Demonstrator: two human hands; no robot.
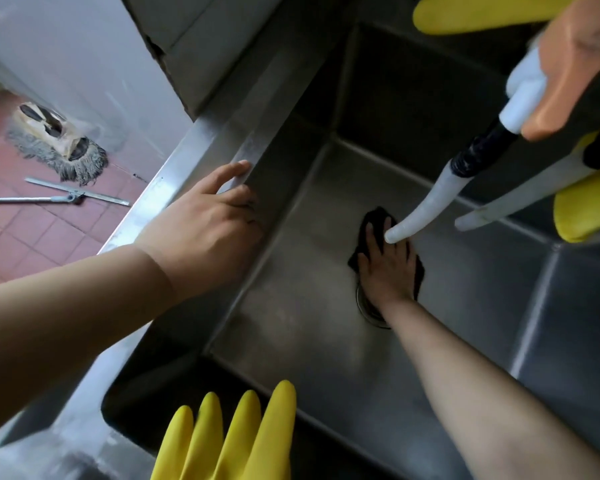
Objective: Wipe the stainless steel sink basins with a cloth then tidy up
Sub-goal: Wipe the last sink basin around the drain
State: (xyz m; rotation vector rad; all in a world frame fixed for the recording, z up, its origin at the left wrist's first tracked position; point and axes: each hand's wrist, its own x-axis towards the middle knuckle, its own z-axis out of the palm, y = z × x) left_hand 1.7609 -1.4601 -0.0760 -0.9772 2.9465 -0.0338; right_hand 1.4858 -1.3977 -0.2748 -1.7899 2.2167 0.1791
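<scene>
A deep stainless steel sink basin (291,278) fills the middle of the view. On its floor lies a dark cloth (371,220), and my right hand (387,268) presses it flat with straight fingers, just beside the round drain (364,306), which my wrist partly hides. My left hand (201,223) rests on the basin's left rim (194,161), fingers relaxed over the edge and onto the inner wall.
A white hose spout (426,206) hangs over the basin above my right hand. Yellow rubber gloves hang at the near edge (236,434) and at the right (582,209). An orange glove (575,71) hangs top right. A mop (59,147) lies on the red tiled floor at left.
</scene>
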